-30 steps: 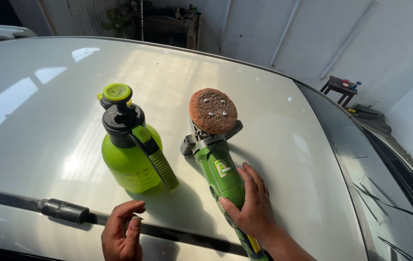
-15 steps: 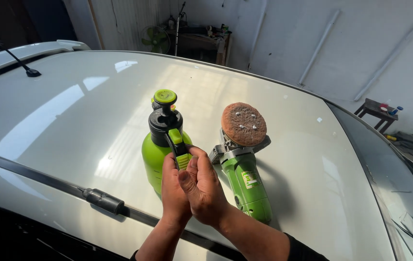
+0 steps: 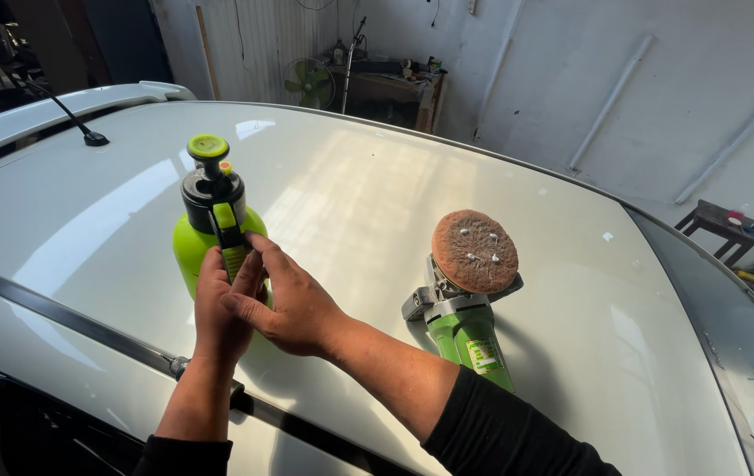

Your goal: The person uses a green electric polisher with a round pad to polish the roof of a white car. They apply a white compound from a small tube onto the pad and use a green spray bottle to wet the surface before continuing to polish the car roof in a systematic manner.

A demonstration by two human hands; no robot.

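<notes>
Both hands are brought together over a white car roof: the left hand and the right hand touch at the fingertips, which are pinched around the lime lever of a green pump sprayer. The sprayer is stood upright just beyond the hands, its long axis vertical, the pump knob pointing up and the lever hanging down toward the fingers. To the right of the right hand, apart from it, a green polisher is laid with its brown pad tilted up and away. Open roof is left beyond the hands; a black trim strip runs beneath the wrists.
</notes>
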